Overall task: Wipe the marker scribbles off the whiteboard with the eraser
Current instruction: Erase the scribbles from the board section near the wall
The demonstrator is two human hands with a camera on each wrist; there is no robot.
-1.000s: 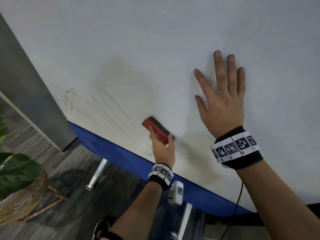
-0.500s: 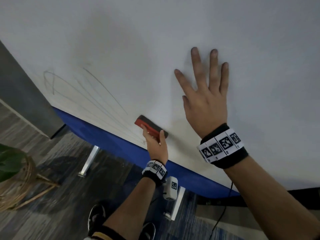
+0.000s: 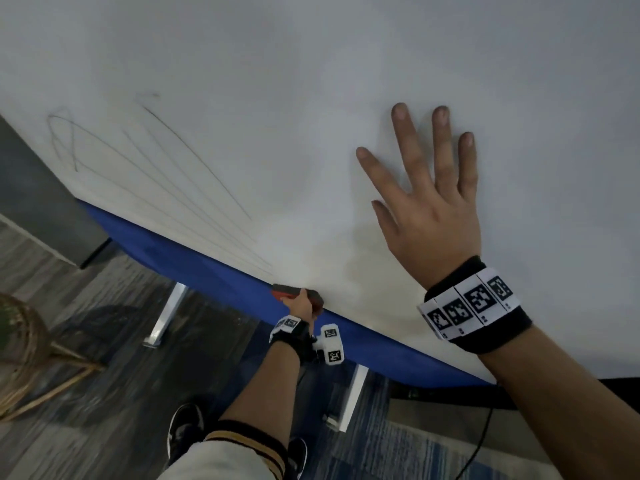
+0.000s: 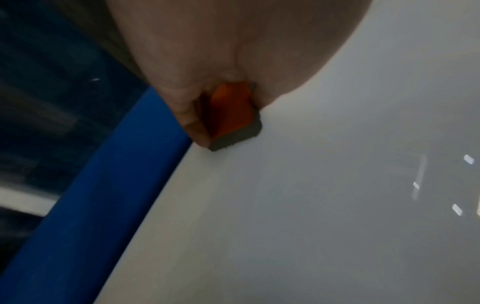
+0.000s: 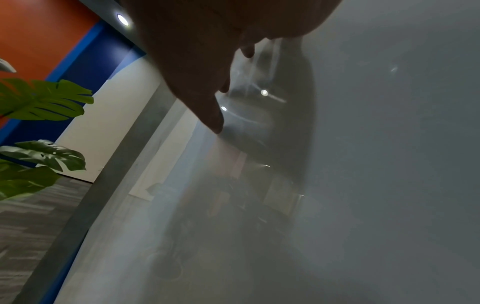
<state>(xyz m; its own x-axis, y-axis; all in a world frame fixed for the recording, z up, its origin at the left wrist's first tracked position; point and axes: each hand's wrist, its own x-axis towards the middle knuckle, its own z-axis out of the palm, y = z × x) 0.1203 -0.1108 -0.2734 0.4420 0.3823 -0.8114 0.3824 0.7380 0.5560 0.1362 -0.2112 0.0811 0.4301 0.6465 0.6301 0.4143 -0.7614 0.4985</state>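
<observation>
So the eraser (image 3: 297, 295) is down at the very bottom edge of the whiteboard (image 3: 311, 81), right where the white surface meets the blue trim (image 3: 207, 271). In the left wrist view you can see it's an orange block with a grey felt pad, and the felt is flat against the board. The left hand (image 3: 300, 305) has its fingers (image 4: 192, 115) clamped around the block, thumb on one side, fingers on the other.

The marker scribbles (image 3: 156, 188) sit up and to the left of the eraser: a fan of long thin lines that converge near it, plus a loopy bit further out toward the board's left edge. None of that looks wiped yet, while the patch right of the eraser looks bare.

The right hand (image 3: 429, 209) is flat on the board well to the right, fingers spread and straight, holding nothing, probably bracing.

My read: this is the bottom of a wiping stroke, with most of the job left. The next move needs the eraser pushed back up and left across those lines, felt kept flat and pressed.
</observation>
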